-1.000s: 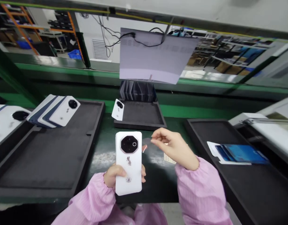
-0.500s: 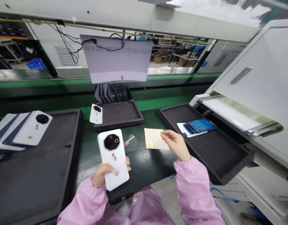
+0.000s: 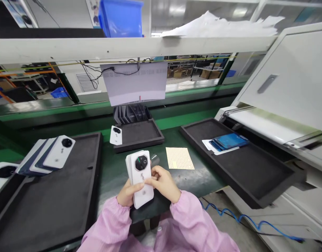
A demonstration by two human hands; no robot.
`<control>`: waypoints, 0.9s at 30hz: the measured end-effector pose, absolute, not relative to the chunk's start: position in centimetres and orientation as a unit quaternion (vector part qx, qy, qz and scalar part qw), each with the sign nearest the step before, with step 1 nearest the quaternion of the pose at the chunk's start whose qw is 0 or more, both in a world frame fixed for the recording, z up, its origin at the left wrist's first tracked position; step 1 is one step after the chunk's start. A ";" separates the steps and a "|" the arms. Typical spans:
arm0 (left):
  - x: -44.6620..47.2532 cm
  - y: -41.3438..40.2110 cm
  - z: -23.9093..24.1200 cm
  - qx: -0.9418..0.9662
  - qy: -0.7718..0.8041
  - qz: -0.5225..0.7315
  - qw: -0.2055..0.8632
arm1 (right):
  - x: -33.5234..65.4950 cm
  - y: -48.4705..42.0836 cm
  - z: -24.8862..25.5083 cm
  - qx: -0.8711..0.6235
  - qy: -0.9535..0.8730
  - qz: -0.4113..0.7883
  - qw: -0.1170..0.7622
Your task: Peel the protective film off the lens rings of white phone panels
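A white phone [image 3: 140,176] with a dark octagonal camera is held back-up over the green bench. My left hand [image 3: 126,194] grips its lower part from the left. My right hand [image 3: 163,182] has its fingers closed against the phone's right edge at mid-height. A small clear film piece [image 3: 155,159] shows just past the phone's top right corner. A dotted yellow sticker sheet [image 3: 179,158] lies on the bench to the right of the hands.
A large black tray [image 3: 71,196] on the left carries a row of phones [image 3: 47,155]. A small black tray [image 3: 138,134] stands behind with a white phone [image 3: 116,135] leaning on it. A right black tray [image 3: 245,168] holds blue sheets [image 3: 228,141]. A white machine [image 3: 289,91] stands at right.
My right hand left the sticker sheet and came back to the phone's right edge. The view tilted up and shifted, so the shelf overhead now shows.
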State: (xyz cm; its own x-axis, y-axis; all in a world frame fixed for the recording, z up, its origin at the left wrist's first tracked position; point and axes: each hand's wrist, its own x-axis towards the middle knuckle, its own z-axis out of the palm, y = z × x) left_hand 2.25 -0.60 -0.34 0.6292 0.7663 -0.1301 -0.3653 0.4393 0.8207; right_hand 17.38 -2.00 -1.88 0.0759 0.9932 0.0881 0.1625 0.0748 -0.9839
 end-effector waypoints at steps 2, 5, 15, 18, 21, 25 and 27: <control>2.3 -0.5 -0.6 0.390 0.281 0.340 0.808 | 17.8 -1.7 -2.5 -0.515 -0.527 0.425 0.525; 2.5 -0.4 -0.7 0.354 0.332 0.326 0.811 | 18.8 -1.8 -2.7 -0.521 -0.513 0.395 0.557; 1.4 0.3 -0.3 0.250 0.272 0.352 0.860 | 24.5 -1.4 -3.5 -0.582 -0.420 0.304 0.627; 0.4 0.8 -0.3 0.218 0.246 0.398 0.856 | 23.6 -1.3 -4.9 -0.611 -0.472 0.298 0.562; -0.2 1.1 -0.1 0.215 0.229 0.415 0.854 | 20.9 -1.6 -6.0 -0.654 -0.524 0.268 0.475; 0.0 1.0 0.5 0.217 0.240 0.404 0.856 | 18.9 -2.1 -5.8 -0.703 -0.561 0.212 0.382; 0.3 0.9 0.7 0.218 0.257 0.401 0.852 | 19.5 -2.3 -5.3 -0.707 -0.581 0.198 0.351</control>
State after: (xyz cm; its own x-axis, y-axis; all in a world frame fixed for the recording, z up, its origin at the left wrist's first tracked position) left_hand 0.30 0.88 0.68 0.5463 0.7949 -0.2639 -0.5712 0.5840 0.5768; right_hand 19.50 -2.26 -5.30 0.2473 0.9605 0.1274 0.6824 -0.0793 -0.7267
